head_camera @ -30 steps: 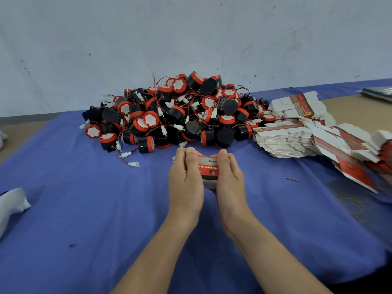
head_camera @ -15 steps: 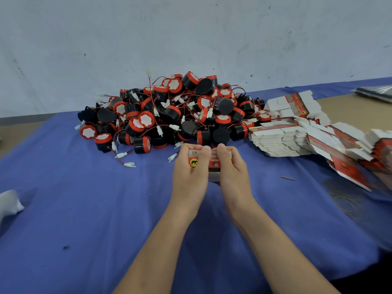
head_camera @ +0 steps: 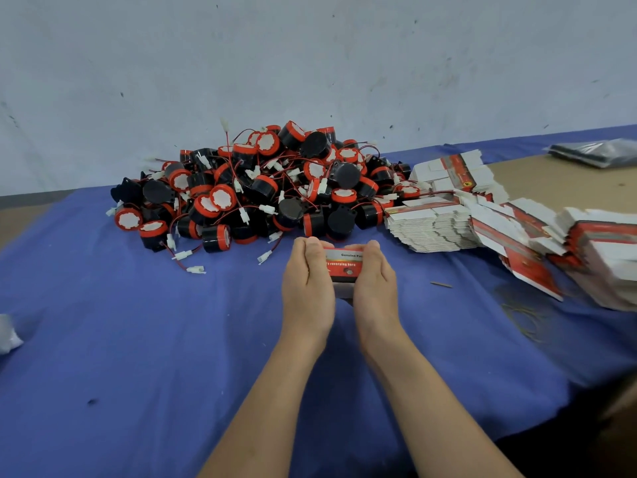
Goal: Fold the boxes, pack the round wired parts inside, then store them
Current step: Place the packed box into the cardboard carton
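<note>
both hands [head_camera: 307, 281] [head_camera: 374, 282] grip red box [head_camera: 344, 265] before pile of round wired parts [head_camera: 262, 188].

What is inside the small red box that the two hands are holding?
Only the printed outer faces of the box show, between the left hand and the right hand. The hands cover its ends, so its inside cannot be seen.

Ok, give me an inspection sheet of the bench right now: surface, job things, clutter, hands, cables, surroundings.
Surface: blue cloth over a brown table.
Job's things: red box between both hands; pile of round wired parts behind it; stacks of flat boxes to its right.
Clutter: small splinter, white scrap at left edge, dark bag far right.
Hands: left hand and right hand grip the box's ends.
Cables: red wires with white plugs trail from the pile.
Surroundings: pale wall.
</note>
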A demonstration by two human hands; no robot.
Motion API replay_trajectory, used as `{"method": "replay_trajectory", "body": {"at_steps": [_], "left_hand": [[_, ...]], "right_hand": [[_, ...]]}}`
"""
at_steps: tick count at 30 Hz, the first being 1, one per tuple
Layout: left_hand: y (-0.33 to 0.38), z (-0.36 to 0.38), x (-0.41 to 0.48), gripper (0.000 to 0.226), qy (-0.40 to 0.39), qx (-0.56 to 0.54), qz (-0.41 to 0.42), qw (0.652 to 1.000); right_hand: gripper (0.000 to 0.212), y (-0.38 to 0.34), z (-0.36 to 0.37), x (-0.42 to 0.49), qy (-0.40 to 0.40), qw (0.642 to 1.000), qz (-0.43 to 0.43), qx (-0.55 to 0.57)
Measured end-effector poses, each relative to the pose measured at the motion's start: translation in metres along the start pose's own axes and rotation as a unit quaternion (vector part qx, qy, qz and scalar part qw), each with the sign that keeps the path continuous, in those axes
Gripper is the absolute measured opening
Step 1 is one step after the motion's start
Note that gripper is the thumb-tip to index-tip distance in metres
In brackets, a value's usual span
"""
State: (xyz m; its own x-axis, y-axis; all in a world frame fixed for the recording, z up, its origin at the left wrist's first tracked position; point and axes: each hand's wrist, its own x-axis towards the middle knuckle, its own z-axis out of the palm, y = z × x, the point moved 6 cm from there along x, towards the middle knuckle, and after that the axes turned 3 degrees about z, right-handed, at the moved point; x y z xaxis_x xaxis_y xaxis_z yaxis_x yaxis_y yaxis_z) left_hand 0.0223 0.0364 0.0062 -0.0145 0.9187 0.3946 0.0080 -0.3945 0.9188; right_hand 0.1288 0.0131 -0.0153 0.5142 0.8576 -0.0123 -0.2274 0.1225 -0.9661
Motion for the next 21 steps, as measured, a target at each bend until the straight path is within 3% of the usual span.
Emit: {"method": "replay_trajectory", "body": {"at_steps": [6, 10, 13, 15, 17, 21], "left_hand": [[0.001, 0.010, -0.036, 0.024, -0.045, -0.069, -0.059, 0.995], [0.004, 0.014, -0.073, 0.021, -0.109, -0.055, -0.064, 0.990], [0.018, 0.023, -0.087, 0.020, -0.105, -0.100, -0.104, 0.984], [0.047, 0.045, -0.090, 0.020, -0.100, -0.188, -0.141, 0.967], [0.091, 0.078, -0.094, 0.022, -0.135, -0.244, -0.134, 0.951], [0.198, 0.163, -0.126, 0.030, -0.301, -0.277, -0.053, 0.911]], "right_hand": [[0.040, -0.011, -0.019, -0.026, 0.030, 0.999, -0.008, -0.013], [0.030, -0.028, -0.048, -0.053, 0.016, 0.997, -0.037, -0.070], [0.024, -0.042, -0.082, -0.067, 0.020, 1.000, -0.010, 0.016], [0.030, -0.055, -0.111, -0.074, 0.049, 0.992, 0.024, 0.114], [0.030, -0.075, -0.138, -0.089, 0.074, 0.990, 0.015, 0.122], [0.025, -0.101, -0.174, -0.113, 0.071, 0.995, -0.069, -0.023]]}}
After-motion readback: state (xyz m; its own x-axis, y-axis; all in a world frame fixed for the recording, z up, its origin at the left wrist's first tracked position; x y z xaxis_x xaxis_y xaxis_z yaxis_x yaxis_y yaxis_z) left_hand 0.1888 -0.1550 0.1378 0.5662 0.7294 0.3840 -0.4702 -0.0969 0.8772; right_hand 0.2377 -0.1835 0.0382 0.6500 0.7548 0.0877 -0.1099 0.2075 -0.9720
